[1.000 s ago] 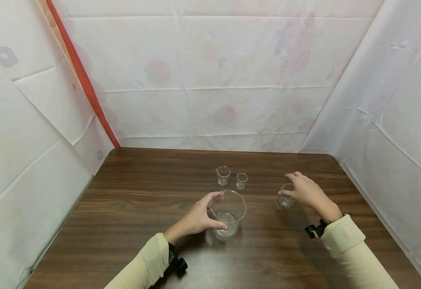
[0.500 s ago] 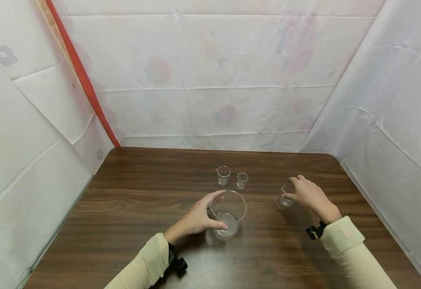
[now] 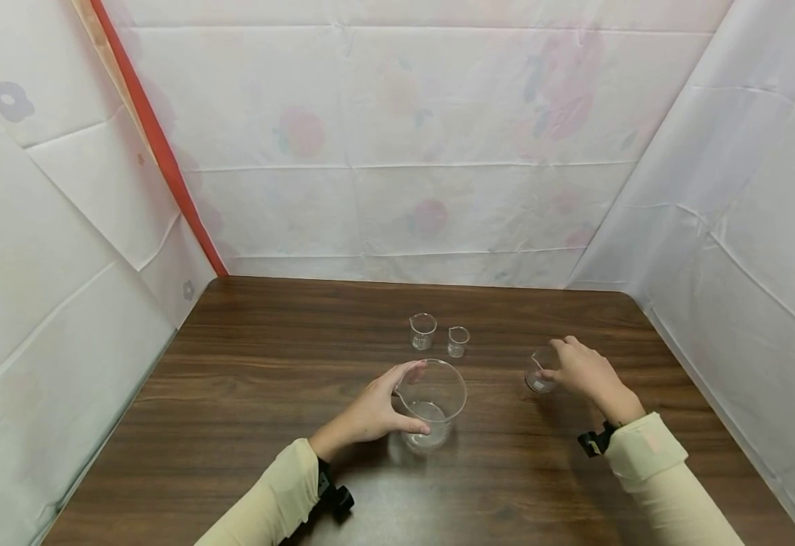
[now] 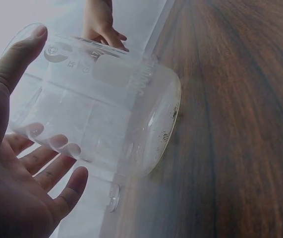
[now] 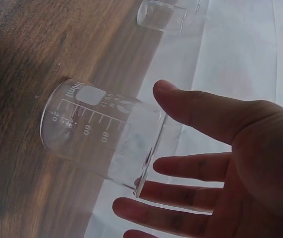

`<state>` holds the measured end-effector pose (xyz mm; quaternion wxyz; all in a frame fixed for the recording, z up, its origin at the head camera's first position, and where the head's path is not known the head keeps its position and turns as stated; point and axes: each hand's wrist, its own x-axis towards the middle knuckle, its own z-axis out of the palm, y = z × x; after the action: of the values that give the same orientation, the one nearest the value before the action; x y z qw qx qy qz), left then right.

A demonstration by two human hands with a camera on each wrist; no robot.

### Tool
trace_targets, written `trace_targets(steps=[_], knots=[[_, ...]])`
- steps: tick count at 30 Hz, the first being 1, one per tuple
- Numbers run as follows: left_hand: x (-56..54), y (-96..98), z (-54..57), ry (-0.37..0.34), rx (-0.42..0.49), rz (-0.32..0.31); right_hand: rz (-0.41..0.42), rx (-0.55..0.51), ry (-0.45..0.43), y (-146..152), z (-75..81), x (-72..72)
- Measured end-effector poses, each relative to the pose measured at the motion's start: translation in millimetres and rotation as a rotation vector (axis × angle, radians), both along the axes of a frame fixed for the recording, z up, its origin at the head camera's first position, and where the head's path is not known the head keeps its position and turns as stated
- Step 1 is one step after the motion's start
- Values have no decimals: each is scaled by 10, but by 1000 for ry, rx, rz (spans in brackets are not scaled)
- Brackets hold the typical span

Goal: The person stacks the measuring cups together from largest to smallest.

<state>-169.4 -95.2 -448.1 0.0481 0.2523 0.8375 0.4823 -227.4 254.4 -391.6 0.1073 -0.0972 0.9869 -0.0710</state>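
Note:
A large glass beaker (image 3: 441,402) stands upright on the brown table, held from its left side by my left hand (image 3: 373,408). In the left wrist view the thumb lies along one side of the glass, and the fingertips (image 4: 64,146) show on the opposite side. Further right, a small 100 ml beaker (image 5: 89,134) with a white scale stands upright. My right hand (image 3: 589,373) is beside its rim. The right wrist view shows the thumb and loosely extended fingers spread apart at the mouth, not closed round the glass.
Two smaller glass beakers stand behind the large one: a taller beaker (image 3: 422,334) on the left and a shorter beaker (image 3: 458,345) on the right. White printed sheeting (image 3: 384,152) walls in the back and both sides of the wooden table (image 3: 234,364).
My right hand has moved slightly right and down, so more of the 100 ml beaker shows. The left hand and large beaker have stayed in place.

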Motion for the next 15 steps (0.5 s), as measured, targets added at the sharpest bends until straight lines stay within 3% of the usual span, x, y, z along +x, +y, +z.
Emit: trace_targets(steps=[15], knots=[[-7, -3, -19, -2, 0, -20, 0, -21, 21, 33, -53, -18]])
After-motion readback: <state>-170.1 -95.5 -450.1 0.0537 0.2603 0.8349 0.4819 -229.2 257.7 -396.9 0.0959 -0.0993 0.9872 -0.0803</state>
